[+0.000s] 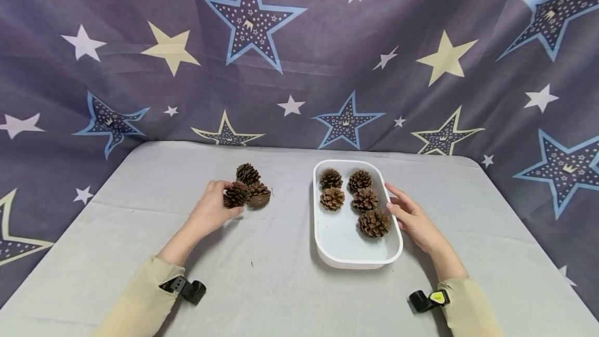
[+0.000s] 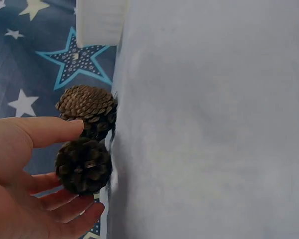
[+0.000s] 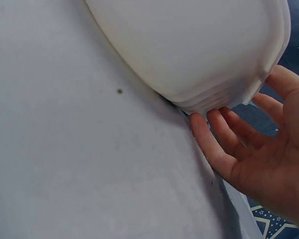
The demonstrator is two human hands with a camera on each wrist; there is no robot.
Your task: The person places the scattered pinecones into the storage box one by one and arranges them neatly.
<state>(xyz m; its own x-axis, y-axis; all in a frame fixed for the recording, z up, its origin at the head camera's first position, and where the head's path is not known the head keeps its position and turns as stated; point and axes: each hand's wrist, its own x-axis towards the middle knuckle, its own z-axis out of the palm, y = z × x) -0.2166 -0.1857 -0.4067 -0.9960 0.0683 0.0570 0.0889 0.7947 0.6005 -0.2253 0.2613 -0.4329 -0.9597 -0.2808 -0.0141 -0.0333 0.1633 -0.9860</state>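
My left hand [image 1: 209, 213] has its thumb and fingers around a dark brown pine cone [image 1: 235, 195] on the left part of the table. Two more pine cones sit against it, one behind [image 1: 247, 174] and one to its right [image 1: 258, 195]. In the left wrist view the held cone [image 2: 83, 166] lies between thumb and fingers. My right hand [image 1: 418, 224] rests its fairly straight fingers on the right wall of a white rectangular tray [image 1: 357, 263]. Several pine cones stand in the tray's far half, among them a larger one [image 1: 374, 223] near the right wall.
A grey cloth covers the table [image 1: 262, 295], with small dark specks on it. Behind and beside it hangs a purple-grey curtain [image 1: 323, 25] printed with stars. Black straps with small devices sit on both wrists, over beige sleeves.
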